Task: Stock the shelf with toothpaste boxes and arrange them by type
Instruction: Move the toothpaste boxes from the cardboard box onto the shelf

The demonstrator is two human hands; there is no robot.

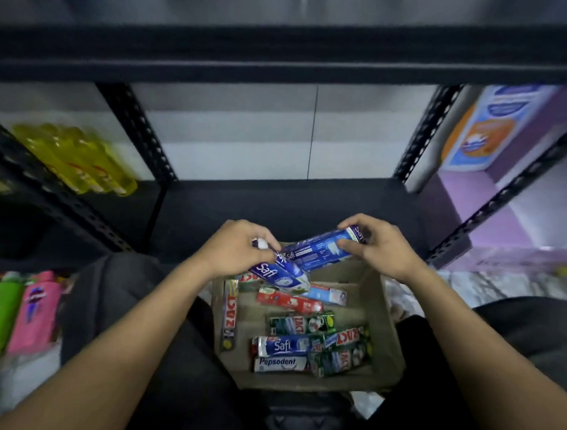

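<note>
Stocking has barely begun: each hand, left hand [239,248] and right hand [376,247], grips a blue Safi box [319,253] at frame centre above the still-full carton [389,334], the dark shelf [292,202] bare.

A shop aisle; black slotted metal shelving [131,119]; packaged bottles [81,159]; boxed toothpaste stock [303,347]

I see a matt brown cardboard carton [386,327] with a dull, slightly rough wall. The toothpaste boxes [290,343] in it look like glossy printed card, catching light. The shelf frame [131,126] looks like dark, matt painted metal with punched holes. The yellow bottles [81,162] look like shiny, see-through plastic. My trousers [118,305] read as dark, matt cloth.
</note>
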